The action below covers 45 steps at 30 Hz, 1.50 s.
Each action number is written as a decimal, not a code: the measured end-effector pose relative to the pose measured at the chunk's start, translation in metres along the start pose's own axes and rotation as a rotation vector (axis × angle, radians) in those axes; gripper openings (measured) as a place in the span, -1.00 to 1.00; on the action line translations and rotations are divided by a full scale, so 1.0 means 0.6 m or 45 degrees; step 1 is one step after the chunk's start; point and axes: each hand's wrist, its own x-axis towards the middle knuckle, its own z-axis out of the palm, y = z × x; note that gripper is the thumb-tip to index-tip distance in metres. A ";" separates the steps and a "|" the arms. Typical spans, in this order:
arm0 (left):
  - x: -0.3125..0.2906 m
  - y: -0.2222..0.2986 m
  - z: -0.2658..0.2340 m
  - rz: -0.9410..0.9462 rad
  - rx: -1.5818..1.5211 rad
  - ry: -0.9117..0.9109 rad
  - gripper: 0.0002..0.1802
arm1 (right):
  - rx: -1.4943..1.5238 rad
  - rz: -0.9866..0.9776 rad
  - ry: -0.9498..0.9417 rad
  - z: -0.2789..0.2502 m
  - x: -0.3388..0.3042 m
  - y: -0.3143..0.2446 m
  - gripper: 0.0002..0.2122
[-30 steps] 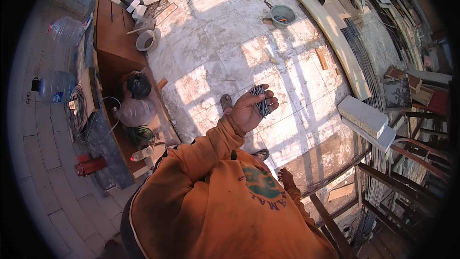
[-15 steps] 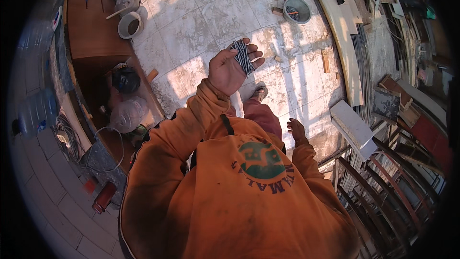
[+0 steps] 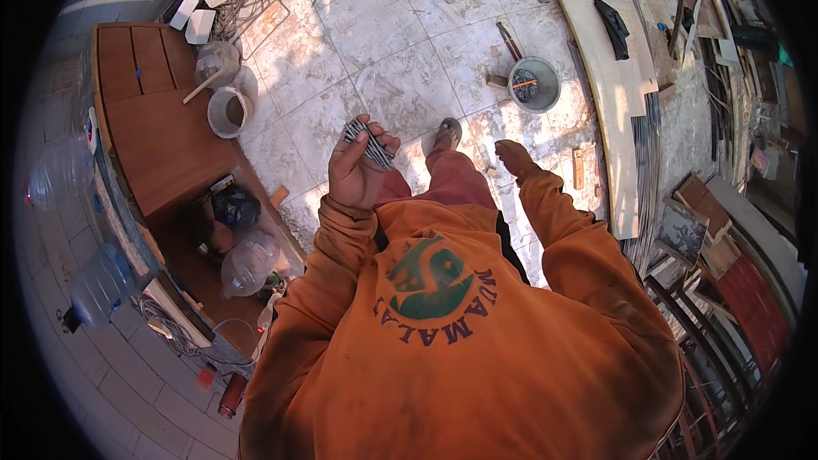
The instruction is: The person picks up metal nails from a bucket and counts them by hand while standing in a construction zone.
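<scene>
A bundle of long grey nails (image 3: 370, 144) lies across the palm of my left hand (image 3: 356, 177). The fingers and thumb curl round the nails, in front of my left side. My right hand (image 3: 515, 158) hangs out over the floor to the right of my leg, its back turned up. Its fingers are foreshortened and mostly hidden, and no object shows in it. A grey bucket (image 3: 545, 100) stands beyond my right hand, with several nails and an orange stick-like thing inside. Beside the bucket lies a hammer-like tool (image 3: 509, 41) with a dark handle.
At left a brown wooden cabinet (image 3: 162, 162) lies with bags and bottles in it. A pale bucket (image 3: 230, 112) stands against it. Long boards (image 3: 588, 111) run along the right, near stacked metal frames (image 3: 716, 349). Wood scraps (image 3: 578, 169) dot the tiled floor (image 3: 400, 60).
My left hand has come back toward my body and to the left, its fingers closing more round the nails. My right hand has risen forward, and its spread fingers no longer show.
</scene>
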 end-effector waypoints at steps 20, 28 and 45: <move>0.756 0.021 -0.390 -0.831 0.275 0.278 -0.80 | -0.465 0.205 -0.558 0.048 1.025 -0.088 -0.79; 0.759 0.062 -0.501 -1.168 0.447 0.389 -0.82 | -0.590 0.115 0.353 0.137 1.399 0.049 -0.67; 0.919 0.162 -0.353 -0.278 -0.141 0.629 -0.70 | 1.786 0.398 0.127 -0.143 0.987 -0.465 -0.79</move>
